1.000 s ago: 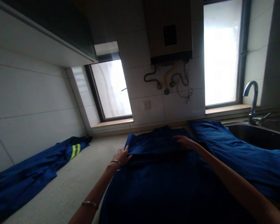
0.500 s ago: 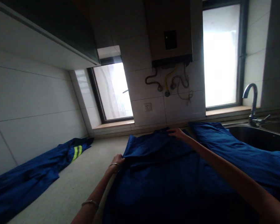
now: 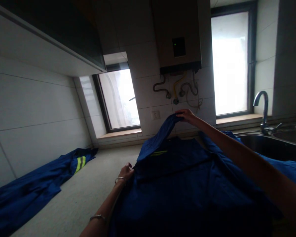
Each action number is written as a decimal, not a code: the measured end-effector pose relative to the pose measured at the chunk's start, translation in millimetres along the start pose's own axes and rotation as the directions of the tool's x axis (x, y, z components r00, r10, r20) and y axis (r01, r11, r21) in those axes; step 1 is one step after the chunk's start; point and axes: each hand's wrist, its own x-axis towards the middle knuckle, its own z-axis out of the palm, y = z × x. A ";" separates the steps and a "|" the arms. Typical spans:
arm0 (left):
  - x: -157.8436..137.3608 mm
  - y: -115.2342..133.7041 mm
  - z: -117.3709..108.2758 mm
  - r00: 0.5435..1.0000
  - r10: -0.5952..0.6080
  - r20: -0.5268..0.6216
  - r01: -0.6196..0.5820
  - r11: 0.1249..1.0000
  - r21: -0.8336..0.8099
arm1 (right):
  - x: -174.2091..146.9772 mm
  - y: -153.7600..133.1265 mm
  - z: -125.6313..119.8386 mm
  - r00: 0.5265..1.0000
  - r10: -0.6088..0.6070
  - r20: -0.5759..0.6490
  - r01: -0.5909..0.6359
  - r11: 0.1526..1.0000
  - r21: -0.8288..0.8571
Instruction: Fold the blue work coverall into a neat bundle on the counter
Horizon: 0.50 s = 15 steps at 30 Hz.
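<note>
blue garment lifted at one edge over a dim tabletop

under both hands, a blue garment [image 3: 182, 184] lies spread over the tabletop [image 3: 88, 191], its near part running out of the bottom of the view. the right hand [image 3: 187, 116] is raised above the cloth's far end, fingers closed in a pinch on the fabric's edge, so a flap of it slopes from that hand down toward the left hand. beneath the lifted flap a thin yellow-green stripe [image 3: 159, 153] shows. the left hand [image 3: 125, 171] rests low at the garment's left edge, fingers curled against the fold; whether it grips the cloth or only presses it is hard to tell in the gloom. a bracelet sits at that wrist, another further down the forearm.

well out to the left of the left hand, a second blue garment [image 3: 37, 187] with a reflective band [image 3: 79, 164] lies along the tabletop by the tiled wall, its near end cut off by the frame. to the right of the right arm, more blue cloth [image 3: 286, 168] drapes by the sink [image 3: 268, 144]; the arm hides where it meets the held garment, so it is unclear whether it is a separate piece. the faucet [image 3: 261, 108] stands beyond, the basin cut off at the right edge.

past the right hand, on the wall, hang a water heater [image 3: 179, 36] with hoses under it and a socket [image 3: 155, 115], between two bright windows. the lower frame is very dark, and fabric detail there is lost.
</note>
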 end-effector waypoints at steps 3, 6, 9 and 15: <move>-1.9 7.3 0.6 0.996 0.088 0.014 -0.088 0.995 0.043 | -3.7 -0.9 -19.1 0.998 0.035 -0.046 -0.032 0.997 0.064; -4.0 16.1 -0.2 0.978 0.193 0.082 -0.196 0.980 0.036 | -2.4 -4.7 -29.0 0.992 0.073 -0.101 -0.061 0.991 0.119; -7.4 22.7 -5.9 0.964 0.235 0.128 -0.240 0.970 0.029 | 1.1 -13.8 -31.3 0.990 0.063 -0.130 -0.046 0.990 0.131; -10.1 28.6 -9.7 0.975 0.210 0.078 -0.198 0.971 -0.130 | 0.7 -24.0 -34.4 0.993 0.050 -0.109 -0.034 0.989 0.142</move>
